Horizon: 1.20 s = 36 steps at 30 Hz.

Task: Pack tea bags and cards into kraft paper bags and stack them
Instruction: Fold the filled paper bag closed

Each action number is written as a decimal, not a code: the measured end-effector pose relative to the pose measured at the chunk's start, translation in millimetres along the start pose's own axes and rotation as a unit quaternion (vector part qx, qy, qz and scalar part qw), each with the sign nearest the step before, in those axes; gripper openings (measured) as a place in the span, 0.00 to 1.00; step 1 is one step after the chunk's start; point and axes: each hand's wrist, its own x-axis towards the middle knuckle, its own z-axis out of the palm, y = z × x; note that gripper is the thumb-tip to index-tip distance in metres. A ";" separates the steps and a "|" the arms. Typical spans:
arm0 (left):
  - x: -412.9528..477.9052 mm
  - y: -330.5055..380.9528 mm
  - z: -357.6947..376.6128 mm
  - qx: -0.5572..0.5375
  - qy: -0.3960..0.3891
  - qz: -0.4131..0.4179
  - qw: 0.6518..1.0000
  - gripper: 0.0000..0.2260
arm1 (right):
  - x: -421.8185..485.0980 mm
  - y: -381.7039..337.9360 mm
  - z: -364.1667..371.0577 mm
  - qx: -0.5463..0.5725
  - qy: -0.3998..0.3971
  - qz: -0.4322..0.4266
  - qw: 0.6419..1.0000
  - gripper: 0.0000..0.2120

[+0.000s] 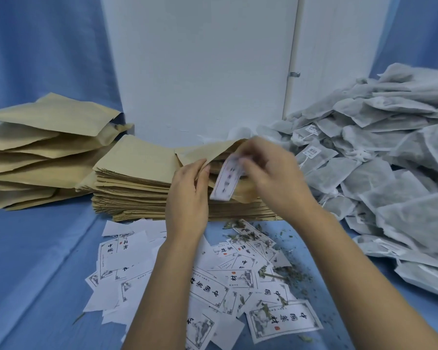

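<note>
The left hand (187,190) grips the lifted edge of the top tan kraft paper bag (213,151), its fingers curled round the flap so that the bag's mouth stands raised above the stack of flat tan kraft paper bags (134,183) in the middle of the blue cloth-covered surface (36,248). The right hand (271,178) pinches a small white printed card (225,181) between thumb and fingertips. The card is blurred and hangs tilted with its lower end down, just to the right of the left hand's fingers and at the raised mouth of the bag; whether it is partly inside or only in front cannot be told. To the left of the flat stack, touching it, lies a pile of bulging tan kraft paper bags (36,147) laid one on another. On the right a large heap of grey-white mesh tea bags (379,157) with strings and small labels slopes down to the stack's right side. In front of the stack, under both forearms, loose white printed cards (208,289) with black characters and red seals lie scattered and overlapping, with dried green tea leaves (286,271) strewn over those on the right. A white panel (200,66) stands upright behind the stack
</note>
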 end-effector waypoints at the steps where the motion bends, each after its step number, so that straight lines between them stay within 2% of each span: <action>1: -0.3 0.2 0.1 0.000 0.003 0.000 1.000 0.15 | -0.5 1.0 -0.7 0.005 0.077 -0.008 0.997 0.06; 3: -1.0 0.5 0.4 -0.005 0.010 0.001 1.000 0.15 | -1.7 5.5 -1.4 -0.041 0.142 -0.019 0.989 0.06; 7: -3.6 3.2 2.3 -0.009 0.031 0.006 0.999 0.16 | -5.9 19.1 8.5 -0.136 0.044 0.007 0.990 0.05; 10: -6.1 7.9 2.9 -0.028 0.068 0.001 0.997 0.14 | -7.0 23.3 22.4 -0.187 0.015 0.031 0.982 0.07; 14: -9.3 13.9 3.3 -0.054 0.103 0.011 0.993 0.12 | 11.5 24.4 32.7 -0.313 -0.071 0.068 0.945 0.08; 16: -10.5 16.1 3.5 -0.058 0.106 0.013 0.993 0.11 | 21.7 21.9 36.6 -0.318 -0.096 0.080 0.940 0.07; 19: -11.0 17.9 4.8 -0.068 0.107 0.013 0.992 0.12 | 31.2 20.8 42.9 -0.285 -0.111 0.099 0.947 0.17; 22: -11.4 18.5 4.9 -0.073 0.103 0.008 0.992 0.13 | 34.2 21.6 42.0 -0.277 -0.132 0.113 0.945 0.12; 25: -9.7 19.1 5.3 -0.075 0.089 0.005 0.993 0.13 | 26.7 19.6 39.2 -0.199 -0.120 0.120 0.965 0.09; 27: -7.1 19.2 6.1 -0.074 0.073 -0.009 0.995 0.13 | 12.4 14.2 43.4 -0.166 0.016 0.097 0.981 0.12; 29: -5.8 18.7 6.7 -0.052 0.047 -0.025 0.997 0.14 | -4.7 6.0 49.8 -0.046 0.177 0.067 0.981 0.15; 30: -4.9 17.7 6.9 -0.042 0.035 -0.026 0.998 0.15 | -13.3 5.6 53.7 0.027 0.193 0.041 0.980 0.17; 31: -4.2 17.2 6.7 -0.043 0.024 -0.032 0.998 0.16 | -21.7 6.5 58.9 0.067 0.163 0.019 0.984 0.20; 33: -3.2 19.1 5.8 -0.074 0.015 -0.071 0.995 0.17 | -35.6 9.3 68.9 0.079 0.042 0.034 0.995 0.25; 35: -3.5 20.6 5.4 -0.092 0.021 -0.127 0.987 0.18 | -40.7 13.7 77.1 0.130 -0.069 0.139 0.979 0.33; 36: -3.7 20.0 5.6 -0.100 0.033 -0.147 0.983 0.19 | -39.3 13.9 78.8 0.190 -0.085 0.208 0.956 0.35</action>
